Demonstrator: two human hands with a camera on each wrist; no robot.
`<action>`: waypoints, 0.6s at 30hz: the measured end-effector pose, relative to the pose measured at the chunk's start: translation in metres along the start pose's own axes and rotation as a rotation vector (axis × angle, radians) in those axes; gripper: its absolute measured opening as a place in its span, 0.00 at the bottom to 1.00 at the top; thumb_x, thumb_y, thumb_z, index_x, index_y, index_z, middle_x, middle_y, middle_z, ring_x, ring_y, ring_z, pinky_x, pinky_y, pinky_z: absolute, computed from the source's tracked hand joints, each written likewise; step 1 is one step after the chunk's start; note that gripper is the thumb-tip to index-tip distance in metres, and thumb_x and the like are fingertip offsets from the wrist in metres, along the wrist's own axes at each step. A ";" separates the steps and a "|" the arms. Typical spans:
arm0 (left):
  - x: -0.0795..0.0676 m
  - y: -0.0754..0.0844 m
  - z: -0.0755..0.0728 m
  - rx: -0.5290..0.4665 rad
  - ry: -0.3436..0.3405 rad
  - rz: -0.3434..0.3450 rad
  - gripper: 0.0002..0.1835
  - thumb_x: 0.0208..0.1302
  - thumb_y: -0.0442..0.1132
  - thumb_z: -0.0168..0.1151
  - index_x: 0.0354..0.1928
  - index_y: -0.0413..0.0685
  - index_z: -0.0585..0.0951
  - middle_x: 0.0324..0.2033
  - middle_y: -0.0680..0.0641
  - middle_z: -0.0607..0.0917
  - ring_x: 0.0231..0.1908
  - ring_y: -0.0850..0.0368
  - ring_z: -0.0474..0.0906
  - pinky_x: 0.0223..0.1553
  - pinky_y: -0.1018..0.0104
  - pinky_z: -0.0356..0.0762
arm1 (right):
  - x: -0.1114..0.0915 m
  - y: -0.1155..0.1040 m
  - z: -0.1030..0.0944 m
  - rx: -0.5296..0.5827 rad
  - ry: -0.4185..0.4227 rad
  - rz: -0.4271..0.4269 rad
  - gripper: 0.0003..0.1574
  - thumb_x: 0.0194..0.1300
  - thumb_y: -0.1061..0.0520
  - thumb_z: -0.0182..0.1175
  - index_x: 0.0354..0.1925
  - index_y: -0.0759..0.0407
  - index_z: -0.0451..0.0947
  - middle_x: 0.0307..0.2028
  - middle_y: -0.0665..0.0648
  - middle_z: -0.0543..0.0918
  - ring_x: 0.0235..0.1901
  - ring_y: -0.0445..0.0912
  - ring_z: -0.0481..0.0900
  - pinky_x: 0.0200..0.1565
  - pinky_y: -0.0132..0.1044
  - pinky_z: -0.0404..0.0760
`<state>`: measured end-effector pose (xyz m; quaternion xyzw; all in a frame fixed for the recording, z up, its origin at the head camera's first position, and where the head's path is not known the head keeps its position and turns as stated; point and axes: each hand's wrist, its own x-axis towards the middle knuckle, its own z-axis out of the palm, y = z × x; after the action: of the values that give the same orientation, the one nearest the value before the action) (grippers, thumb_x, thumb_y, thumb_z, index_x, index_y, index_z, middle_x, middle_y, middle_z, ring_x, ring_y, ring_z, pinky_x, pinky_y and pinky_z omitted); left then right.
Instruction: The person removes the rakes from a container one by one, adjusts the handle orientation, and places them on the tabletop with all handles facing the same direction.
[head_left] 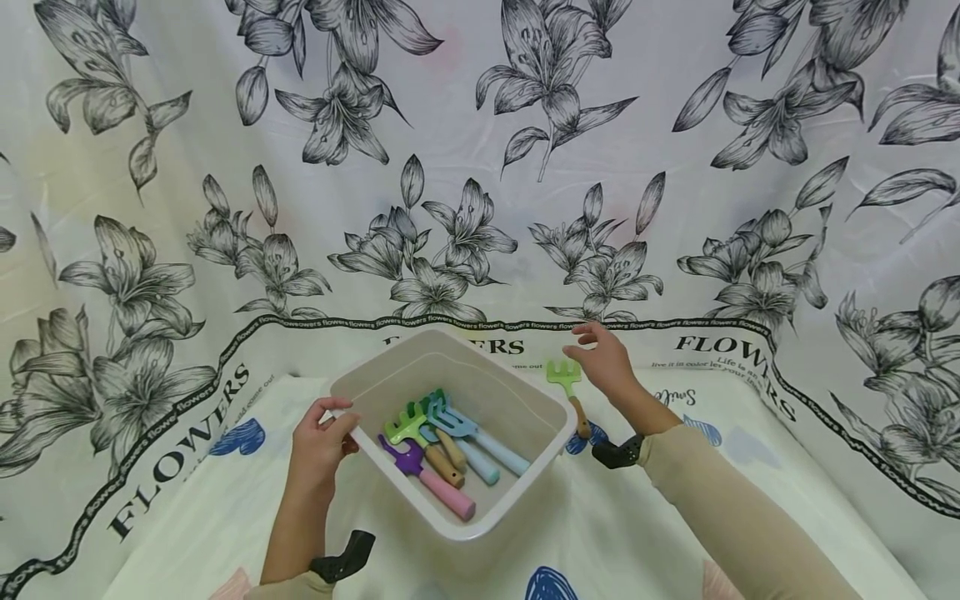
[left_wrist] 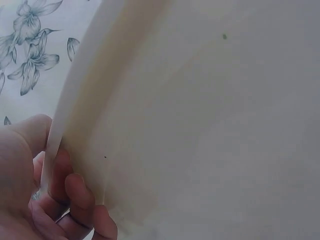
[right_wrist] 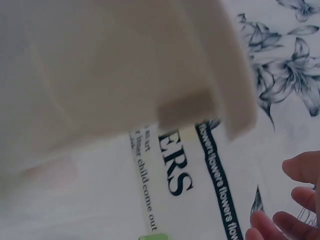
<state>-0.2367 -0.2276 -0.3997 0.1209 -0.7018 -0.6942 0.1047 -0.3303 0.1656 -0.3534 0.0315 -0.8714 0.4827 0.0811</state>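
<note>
My left hand grips the left rim of a beige plastic bin, thumb above and fingers curled beneath the edge, as the left wrist view also shows. The bin tilts toward me. Inside lie several small garden tools: a purple hand fork with a pink handle, a green hand rake with a wooden handle, and light blue tools. My right hand hovers apart from the bin's right corner, fingers loosely bent and holding nothing. Just beside it, a green hand rake with a wooden handle lies on the cloth.
A white cloth with blue and pink hearts covers the surface under the bin. Behind it hangs a white curtain printed with black lilies, with a dark lettered band along its lower part.
</note>
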 end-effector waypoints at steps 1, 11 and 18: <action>0.000 0.000 0.000 0.004 0.004 -0.005 0.17 0.67 0.36 0.57 0.55 0.44 0.69 0.23 0.56 0.82 0.24 0.59 0.75 0.32 0.69 0.77 | 0.000 -0.004 0.000 0.010 0.000 -0.013 0.28 0.68 0.54 0.60 0.63 0.60 0.68 0.57 0.64 0.72 0.52 0.59 0.72 0.47 0.52 0.75; 0.000 -0.001 0.000 -0.028 0.007 -0.032 0.20 0.68 0.38 0.60 0.59 0.45 0.69 0.26 0.57 0.82 0.25 0.59 0.74 0.34 0.69 0.77 | 0.002 -0.041 0.012 0.128 -0.053 -0.110 0.21 0.67 0.55 0.61 0.57 0.58 0.73 0.52 0.62 0.75 0.46 0.54 0.77 0.47 0.50 0.79; 0.001 -0.004 -0.002 -0.052 -0.012 -0.034 0.22 0.68 0.41 0.61 0.61 0.48 0.68 0.27 0.57 0.82 0.27 0.58 0.74 0.36 0.69 0.77 | 0.002 -0.068 0.030 0.160 -0.168 -0.136 0.22 0.68 0.55 0.62 0.58 0.57 0.73 0.54 0.62 0.75 0.45 0.56 0.79 0.46 0.48 0.78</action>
<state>-0.2371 -0.2295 -0.4038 0.1257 -0.6819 -0.7147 0.0917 -0.3268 0.1047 -0.3119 0.1371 -0.8297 0.5398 0.0378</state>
